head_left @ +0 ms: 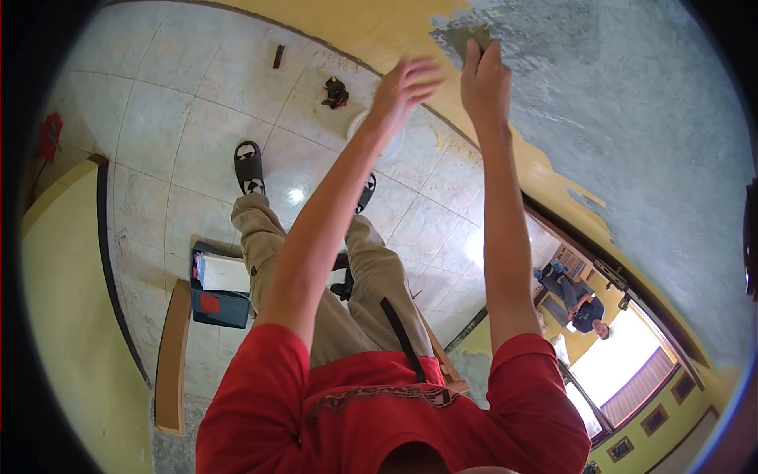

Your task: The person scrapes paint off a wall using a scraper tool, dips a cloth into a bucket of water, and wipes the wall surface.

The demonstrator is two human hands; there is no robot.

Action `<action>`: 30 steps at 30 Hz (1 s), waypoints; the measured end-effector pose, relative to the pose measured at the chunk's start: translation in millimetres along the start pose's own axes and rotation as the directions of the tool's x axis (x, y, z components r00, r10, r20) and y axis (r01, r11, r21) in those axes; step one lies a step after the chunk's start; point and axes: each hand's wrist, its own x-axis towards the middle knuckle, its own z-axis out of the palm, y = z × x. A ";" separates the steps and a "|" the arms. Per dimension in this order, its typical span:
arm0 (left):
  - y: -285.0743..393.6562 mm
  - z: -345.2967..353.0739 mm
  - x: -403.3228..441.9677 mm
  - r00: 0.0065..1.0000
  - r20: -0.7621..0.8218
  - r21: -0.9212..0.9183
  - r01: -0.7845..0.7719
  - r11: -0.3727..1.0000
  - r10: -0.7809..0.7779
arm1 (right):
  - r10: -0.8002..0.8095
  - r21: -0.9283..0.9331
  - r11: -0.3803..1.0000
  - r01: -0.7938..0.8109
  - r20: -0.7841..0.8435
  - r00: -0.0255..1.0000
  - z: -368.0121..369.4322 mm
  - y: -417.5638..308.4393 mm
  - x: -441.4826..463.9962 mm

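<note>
My right hand (486, 83) is raised to the wall and closed around a scraper (466, 41), its flat grey blade against the surface. The blade lies where rough grey plaster (632, 103) meets yellow paint (379, 24). Beside it, my left hand (408, 88) is held out near the yellow strip, blurred by motion, fingers apart and nothing visible in it. Partly hidden behind my left forearm, a white round bucket (359, 124) stands on the floor by the wall.
Around my feet is a tiled floor (205, 67) with a dark crumpled cloth (335, 93) and a short dark bar (279, 56). A dark bin with papers (221, 308) stands behind at left, beside a wooden board (171, 359). Another person (586, 312) sits beyond the doorway.
</note>
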 end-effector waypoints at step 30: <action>-6.0 59.8 86.0 0.984 0.180 -0.659 0.115 0.743 0.007 | 0.245 -0.055 0.968 -0.245 -0.009 0.969 4.8 -33.9 31.6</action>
